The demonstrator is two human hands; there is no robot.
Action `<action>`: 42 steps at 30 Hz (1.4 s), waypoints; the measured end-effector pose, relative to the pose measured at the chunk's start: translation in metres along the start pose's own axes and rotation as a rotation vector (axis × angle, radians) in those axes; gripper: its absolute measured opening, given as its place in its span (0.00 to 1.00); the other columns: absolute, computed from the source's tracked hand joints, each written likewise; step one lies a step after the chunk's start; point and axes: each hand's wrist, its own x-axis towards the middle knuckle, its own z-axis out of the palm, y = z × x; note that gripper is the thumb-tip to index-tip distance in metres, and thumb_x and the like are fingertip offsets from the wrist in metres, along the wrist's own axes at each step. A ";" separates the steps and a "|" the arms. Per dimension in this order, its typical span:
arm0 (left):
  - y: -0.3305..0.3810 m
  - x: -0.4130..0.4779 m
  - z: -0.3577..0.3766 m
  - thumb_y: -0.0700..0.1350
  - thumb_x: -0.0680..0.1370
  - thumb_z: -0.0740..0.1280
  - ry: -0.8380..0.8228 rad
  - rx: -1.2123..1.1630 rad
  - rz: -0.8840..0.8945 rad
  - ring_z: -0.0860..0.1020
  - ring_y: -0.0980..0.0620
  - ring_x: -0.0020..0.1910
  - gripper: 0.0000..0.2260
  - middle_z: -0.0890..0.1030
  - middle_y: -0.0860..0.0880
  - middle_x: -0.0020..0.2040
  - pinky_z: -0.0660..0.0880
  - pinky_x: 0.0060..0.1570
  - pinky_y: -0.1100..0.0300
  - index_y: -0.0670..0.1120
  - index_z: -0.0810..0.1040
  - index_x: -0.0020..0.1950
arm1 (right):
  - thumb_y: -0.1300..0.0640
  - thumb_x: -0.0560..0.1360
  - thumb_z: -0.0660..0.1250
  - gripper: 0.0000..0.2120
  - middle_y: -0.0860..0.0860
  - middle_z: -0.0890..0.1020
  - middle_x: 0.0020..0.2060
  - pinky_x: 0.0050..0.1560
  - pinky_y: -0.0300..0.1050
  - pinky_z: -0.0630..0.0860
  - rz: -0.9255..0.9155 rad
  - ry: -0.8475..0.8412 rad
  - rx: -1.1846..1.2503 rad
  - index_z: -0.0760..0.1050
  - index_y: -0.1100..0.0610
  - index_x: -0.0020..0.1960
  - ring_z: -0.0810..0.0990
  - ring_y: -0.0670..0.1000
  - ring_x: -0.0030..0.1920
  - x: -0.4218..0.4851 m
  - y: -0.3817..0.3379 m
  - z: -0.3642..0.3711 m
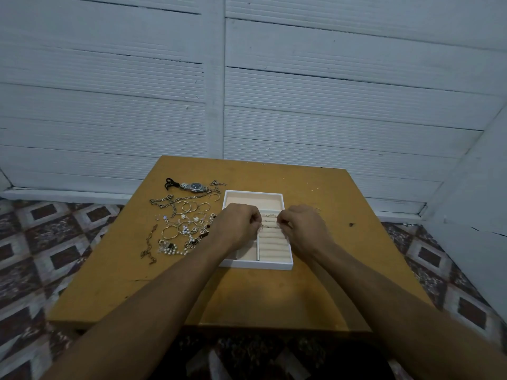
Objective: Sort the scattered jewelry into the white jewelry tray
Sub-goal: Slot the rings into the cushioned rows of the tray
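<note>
A white jewelry tray (253,193) with a beige lining lies on the wooden table (315,242). Both my hands hover over its ring-roll section (274,244). My left hand (237,222) has its fingers curled and pinches a small thin ring (262,226) at the rolls. Facing it, my right hand (300,226) is curled too and pinches a thin ring (279,225). Two small rings (268,215) sit in the top roll. Left of the tray lies the scattered jewelry (181,226): hoops, chains, pearl pieces and a silver watch (194,186).
A dark mark (351,224) sits on the table right of the tray. A white panelled wall (247,91) rises behind the table. Patterned floor tiles (55,229) surround it on both sides.
</note>
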 end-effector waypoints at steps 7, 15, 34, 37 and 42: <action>-0.003 0.000 -0.001 0.47 0.75 0.68 0.006 0.001 0.015 0.79 0.52 0.45 0.04 0.84 0.53 0.45 0.78 0.46 0.53 0.52 0.83 0.46 | 0.56 0.74 0.66 0.10 0.53 0.84 0.43 0.43 0.46 0.69 -0.047 0.004 -0.026 0.85 0.55 0.49 0.77 0.56 0.45 -0.005 0.008 0.001; 0.001 0.001 0.000 0.47 0.75 0.68 0.014 0.021 0.039 0.79 0.52 0.44 0.05 0.84 0.52 0.45 0.78 0.45 0.54 0.51 0.83 0.48 | 0.50 0.79 0.62 0.15 0.53 0.80 0.52 0.47 0.45 0.68 -0.011 -0.066 -0.039 0.79 0.52 0.62 0.74 0.55 0.53 -0.018 0.004 0.001; 0.004 -0.004 0.016 0.49 0.78 0.67 0.111 0.110 0.158 0.73 0.50 0.50 0.07 0.82 0.51 0.47 0.72 0.48 0.54 0.51 0.84 0.51 | 0.58 0.77 0.61 0.13 0.49 0.79 0.53 0.55 0.45 0.72 0.210 -0.047 0.117 0.80 0.52 0.58 0.75 0.49 0.55 -0.034 0.030 -0.021; 0.000 -0.005 0.017 0.49 0.78 0.67 0.119 0.156 0.225 0.73 0.49 0.49 0.08 0.83 0.51 0.48 0.72 0.46 0.54 0.51 0.84 0.52 | 0.57 0.77 0.62 0.13 0.48 0.79 0.52 0.55 0.45 0.73 0.222 -0.039 0.120 0.80 0.51 0.58 0.74 0.48 0.54 -0.036 0.031 -0.022; -0.007 -0.008 0.015 0.48 0.76 0.68 0.151 0.224 0.361 0.75 0.47 0.44 0.08 0.82 0.51 0.44 0.71 0.39 0.55 0.50 0.86 0.50 | 0.57 0.77 0.62 0.13 0.48 0.78 0.54 0.57 0.45 0.72 0.248 -0.041 0.120 0.80 0.51 0.58 0.74 0.48 0.56 -0.039 0.034 -0.023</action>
